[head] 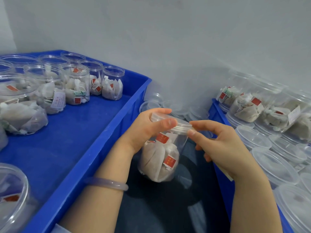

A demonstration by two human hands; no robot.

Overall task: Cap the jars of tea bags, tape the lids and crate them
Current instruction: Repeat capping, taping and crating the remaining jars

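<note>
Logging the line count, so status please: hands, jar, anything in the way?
Left hand grips the lid. Right hand pinches the lid's edge. Lid at the jar mouth, no tape seen. Nothing blocking.

text: none you can read | red tags (169, 161) on tea bags (155, 158): marks too blurred | white slip (58, 99) in jar (42, 91): print too small

Illumination is bright, soft and even; shadows are faint. Wide-angle distortion curves the blue crate (75, 135) edges. Stacked clear lids (277, 163) show mild glare. Overall focus is slightly soft.
</note>
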